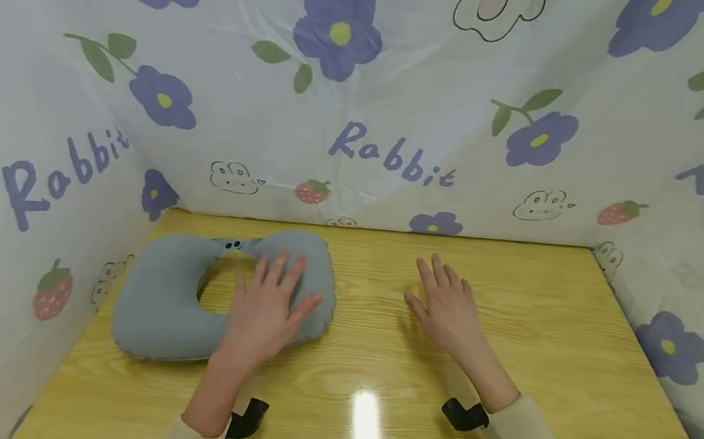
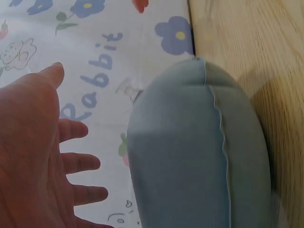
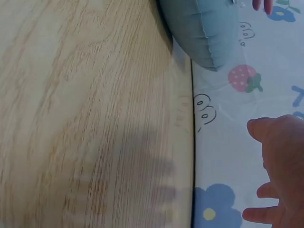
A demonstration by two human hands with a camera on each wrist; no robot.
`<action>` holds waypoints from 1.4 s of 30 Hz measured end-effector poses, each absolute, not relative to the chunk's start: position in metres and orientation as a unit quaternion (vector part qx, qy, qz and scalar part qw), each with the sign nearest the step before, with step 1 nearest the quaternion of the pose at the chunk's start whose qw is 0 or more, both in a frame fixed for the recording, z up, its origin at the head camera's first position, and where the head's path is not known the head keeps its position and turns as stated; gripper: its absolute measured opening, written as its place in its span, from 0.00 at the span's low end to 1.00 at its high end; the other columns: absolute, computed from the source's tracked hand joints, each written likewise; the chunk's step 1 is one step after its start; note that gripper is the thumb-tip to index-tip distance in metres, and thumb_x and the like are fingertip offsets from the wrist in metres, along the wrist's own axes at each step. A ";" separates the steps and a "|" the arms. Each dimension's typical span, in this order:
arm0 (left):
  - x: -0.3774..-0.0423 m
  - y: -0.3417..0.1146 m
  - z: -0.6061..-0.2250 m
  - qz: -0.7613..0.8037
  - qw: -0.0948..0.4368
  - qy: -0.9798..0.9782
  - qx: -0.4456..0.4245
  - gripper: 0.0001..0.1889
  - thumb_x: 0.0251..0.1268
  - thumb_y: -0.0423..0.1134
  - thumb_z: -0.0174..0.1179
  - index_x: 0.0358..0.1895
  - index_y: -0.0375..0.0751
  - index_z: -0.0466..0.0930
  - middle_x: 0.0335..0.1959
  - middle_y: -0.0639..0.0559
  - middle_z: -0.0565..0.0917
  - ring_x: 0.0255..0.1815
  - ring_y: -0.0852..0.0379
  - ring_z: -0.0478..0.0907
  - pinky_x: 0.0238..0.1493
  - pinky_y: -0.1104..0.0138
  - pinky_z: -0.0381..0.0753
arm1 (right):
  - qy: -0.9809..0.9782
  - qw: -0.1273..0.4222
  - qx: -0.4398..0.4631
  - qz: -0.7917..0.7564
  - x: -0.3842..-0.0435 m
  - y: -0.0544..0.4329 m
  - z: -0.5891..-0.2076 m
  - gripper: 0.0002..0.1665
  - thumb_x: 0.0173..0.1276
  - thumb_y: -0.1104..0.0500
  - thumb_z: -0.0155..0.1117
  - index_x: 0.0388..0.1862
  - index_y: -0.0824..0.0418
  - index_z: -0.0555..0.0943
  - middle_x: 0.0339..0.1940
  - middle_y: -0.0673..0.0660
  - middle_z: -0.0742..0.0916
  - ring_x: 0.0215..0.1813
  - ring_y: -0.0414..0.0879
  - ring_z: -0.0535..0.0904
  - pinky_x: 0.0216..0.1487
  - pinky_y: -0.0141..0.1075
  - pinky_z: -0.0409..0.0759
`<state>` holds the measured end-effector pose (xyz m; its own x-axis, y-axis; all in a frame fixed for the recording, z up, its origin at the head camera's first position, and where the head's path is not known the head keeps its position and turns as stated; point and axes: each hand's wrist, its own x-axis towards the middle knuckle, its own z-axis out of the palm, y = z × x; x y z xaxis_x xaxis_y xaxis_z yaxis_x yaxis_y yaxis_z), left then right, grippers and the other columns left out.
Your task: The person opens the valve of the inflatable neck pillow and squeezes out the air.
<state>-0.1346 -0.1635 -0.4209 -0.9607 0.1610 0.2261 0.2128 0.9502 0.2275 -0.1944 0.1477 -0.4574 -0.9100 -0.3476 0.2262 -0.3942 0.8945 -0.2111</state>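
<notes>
A puffy grey-blue neck pillow [image 1: 167, 300] lies on the left part of the wooden table, its two ends meeting at the back by small dark snaps [image 1: 233, 244]. My left hand [image 1: 263, 311] is over the pillow's right side with fingers spread and straight. In the left wrist view a gap shows between that hand [image 2: 33, 156] and the seamed pillow [image 2: 190, 152]. To the right, my right hand [image 1: 446, 306] hovers above the bare wood, fingers extended and holding nothing. The right wrist view shows that hand [image 3: 282, 166] well apart from the pillow [image 3: 204, 28].
The yellowish wood table [image 1: 365, 337] runs back to a white cloth wall [image 1: 392, 94] printed with flowers, strawberries and "Rabbit". Similar cloth stands at the left and right sides. Black wrist mounts [image 1: 247, 419] sit near both sleeves. Light reflects off the table's front.
</notes>
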 end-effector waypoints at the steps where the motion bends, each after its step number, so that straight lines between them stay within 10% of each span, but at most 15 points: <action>1: -0.134 -0.166 -0.421 -0.129 0.105 -0.982 -0.091 0.39 0.77 0.67 0.45 0.82 0.48 0.59 0.80 0.38 0.59 0.79 0.30 0.52 0.66 0.27 0.59 | -0.968 0.091 0.193 0.129 -0.196 0.146 -0.459 0.42 0.79 0.44 0.59 0.82 0.62 0.61 0.80 0.70 0.64 0.75 0.69 0.65 0.68 0.68 0.66; 18: -0.121 -0.216 -0.433 -0.187 0.102 -0.976 -0.039 0.38 0.81 0.63 0.45 0.81 0.40 0.58 0.80 0.33 0.56 0.79 0.29 0.52 0.69 0.32 0.59 | -0.957 0.033 0.218 0.188 -0.202 0.109 -0.466 0.41 0.81 0.42 0.54 0.82 0.62 0.59 0.78 0.69 0.68 0.68 0.71 0.72 0.58 0.67 0.75; 27: -0.112 -0.260 -0.434 -0.173 0.136 -0.975 0.014 0.44 0.75 0.64 0.55 0.80 0.35 0.58 0.78 0.27 0.57 0.76 0.26 0.54 0.66 0.28 0.58 | -0.917 -0.055 0.217 0.330 -0.207 0.079 -0.471 0.41 0.82 0.43 0.53 0.83 0.62 0.56 0.79 0.66 0.67 0.74 0.67 0.67 0.69 0.62 0.68; 34: -0.094 -0.298 -0.435 -0.170 0.142 -0.972 0.080 0.43 0.75 0.61 0.57 0.80 0.37 0.56 0.78 0.26 0.55 0.76 0.23 0.52 0.60 0.22 0.54 | -0.857 -0.109 0.206 0.460 -0.208 0.047 -0.477 0.44 0.81 0.43 0.56 0.83 0.65 0.55 0.76 0.71 0.69 0.58 0.62 0.81 0.54 0.53 0.82; 42: -0.078 -0.332 -0.443 -0.257 0.108 -0.952 0.126 0.46 0.78 0.62 0.50 0.83 0.34 0.45 0.80 0.23 0.46 0.76 0.20 0.48 0.65 0.26 0.55 | -0.825 -0.136 0.196 0.513 -0.204 0.026 -0.483 0.49 0.80 0.39 0.55 0.83 0.67 0.51 0.75 0.74 0.68 0.69 0.71 0.72 0.65 0.58 0.75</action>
<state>-0.0779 -0.3320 -0.4426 -0.9448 -0.2957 0.1413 -0.1841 0.8356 0.5175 -0.2041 0.0259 -0.4828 -0.8862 -0.4627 -0.0233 -0.1838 0.3974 -0.8991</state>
